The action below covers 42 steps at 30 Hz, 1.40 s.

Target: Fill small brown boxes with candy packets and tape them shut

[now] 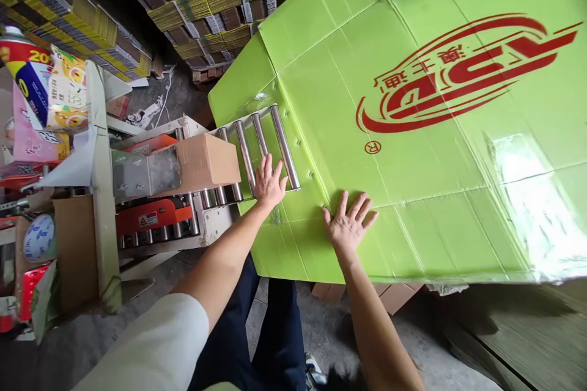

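Large green carton (413,153) lying flat over the steel rollers (257,146), left hand (269,183) open, palm flat at its left edge; right hand (349,225) spread flat on its near face; brown box (206,162) left on the conveyor

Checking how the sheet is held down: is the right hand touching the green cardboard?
Touching. The head view shows the right hand pressed flat, fingers spread, on the green cardboard, with no gap under the palm.
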Each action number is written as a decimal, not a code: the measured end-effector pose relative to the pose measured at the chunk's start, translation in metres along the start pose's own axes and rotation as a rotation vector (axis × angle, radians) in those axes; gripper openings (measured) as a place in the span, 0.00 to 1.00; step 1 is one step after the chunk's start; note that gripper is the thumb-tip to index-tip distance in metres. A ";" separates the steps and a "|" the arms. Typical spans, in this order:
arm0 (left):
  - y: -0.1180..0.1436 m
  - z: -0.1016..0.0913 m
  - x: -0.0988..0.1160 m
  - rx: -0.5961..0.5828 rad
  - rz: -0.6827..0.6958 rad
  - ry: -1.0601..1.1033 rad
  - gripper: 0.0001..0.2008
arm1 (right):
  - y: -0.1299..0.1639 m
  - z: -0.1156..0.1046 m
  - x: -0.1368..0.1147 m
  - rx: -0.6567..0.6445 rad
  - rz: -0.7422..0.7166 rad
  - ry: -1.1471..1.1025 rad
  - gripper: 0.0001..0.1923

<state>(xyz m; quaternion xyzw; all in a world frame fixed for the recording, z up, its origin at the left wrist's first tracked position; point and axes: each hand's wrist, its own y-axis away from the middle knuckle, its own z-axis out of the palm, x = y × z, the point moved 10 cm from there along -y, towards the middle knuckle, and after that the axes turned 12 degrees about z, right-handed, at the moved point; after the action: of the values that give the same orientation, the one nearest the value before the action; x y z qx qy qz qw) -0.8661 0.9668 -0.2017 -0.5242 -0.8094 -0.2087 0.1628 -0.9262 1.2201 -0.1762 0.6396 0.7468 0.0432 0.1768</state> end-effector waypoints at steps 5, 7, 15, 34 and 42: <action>-0.002 0.004 -0.003 -0.058 -0.012 -0.067 0.27 | 0.012 0.009 0.008 -0.023 -0.012 0.073 0.39; -0.001 0.003 -0.006 -0.056 -0.020 -0.070 0.26 | 0.025 0.009 0.009 -0.025 -0.018 0.102 0.37; 0.003 0.005 -0.002 -0.076 0.005 -0.107 0.27 | 0.038 0.012 0.018 0.020 0.037 0.132 0.34; 0.006 0.013 -0.007 -0.236 -0.050 -0.169 0.29 | 0.056 0.014 0.037 -0.056 -0.009 0.014 0.37; 0.007 0.013 -0.009 -0.198 -0.066 -0.029 0.32 | 0.050 0.007 0.025 -0.066 -0.004 -0.076 0.37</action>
<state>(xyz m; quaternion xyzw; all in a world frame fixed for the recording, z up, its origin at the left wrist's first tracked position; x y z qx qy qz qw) -0.8569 0.9689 -0.2155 -0.5140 -0.8038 -0.2853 0.0912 -0.8796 1.2518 -0.1731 0.6330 0.7391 0.0433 0.2261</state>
